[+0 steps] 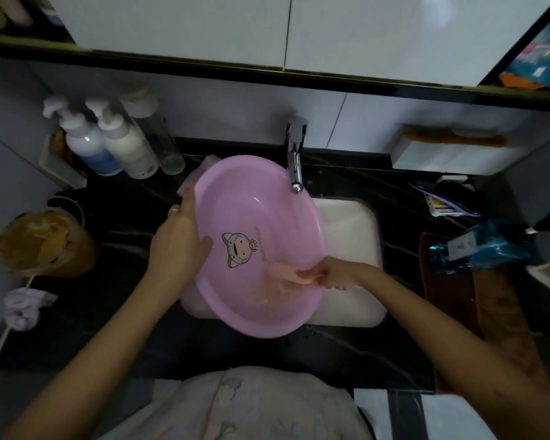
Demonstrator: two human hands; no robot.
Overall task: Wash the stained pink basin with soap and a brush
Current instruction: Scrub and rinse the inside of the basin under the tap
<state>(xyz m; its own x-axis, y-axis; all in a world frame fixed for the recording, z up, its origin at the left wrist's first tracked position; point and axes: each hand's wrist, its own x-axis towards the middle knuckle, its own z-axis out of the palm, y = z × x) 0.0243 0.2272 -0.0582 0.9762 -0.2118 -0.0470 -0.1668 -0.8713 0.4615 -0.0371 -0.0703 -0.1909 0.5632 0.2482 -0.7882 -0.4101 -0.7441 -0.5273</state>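
From the head camera, the pink basin sits tilted over the white sink. Its left side reaches out above the dark bench, and its far rim lies just under the spout of the chrome faucet. A cartoon sticker shows on the basin's inner floor.

The left hand grasps the basin's left rim, with the thumb lying inside the bowl and the fingers wrapped behind the edge. The right hand comes in over the near right rim, clenched around the handle of a pale pink brush. The brush head is blurred and lies against the basin's inside, near the sticker. Whether there is soap or a stain on the plastic cannot be told from this view.

On the bench at far left stand two white pump bottles beside a clear bottle. Nearer on that side are a jar with tan contents and a crumpled pale cloth. To the right of the sink a blue bottle lies on its side on a brown towel. A white box sits against the back wall. The person's light patterned garment fills the bottom edge.
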